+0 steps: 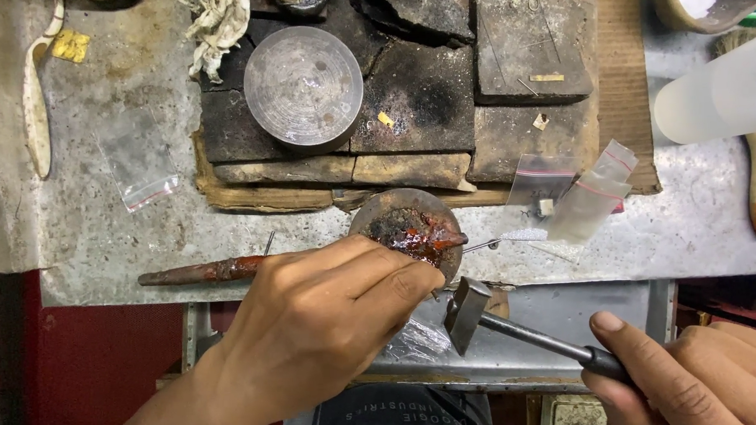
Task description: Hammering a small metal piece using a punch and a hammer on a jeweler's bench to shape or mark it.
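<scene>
**Red wax under the hammer**

Red-coated stick point(204, 270) lies across our bench point(102, 239), its waxy tip point(420, 232) on the round pad point(378, 206). Our left hand point(315, 324) pinches that tip; our right hand point(693, 369) grips the small hammer point(469, 310), poised just beside. Striking looks underway, finish unclear.

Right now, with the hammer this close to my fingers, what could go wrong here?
The hammer head sits right beside the left hand fingertips pinching at the red wax-topped stick; a glancing blow could hit them. The small plastic bags lie close by on the bench edge and could be jarred off.
</scene>
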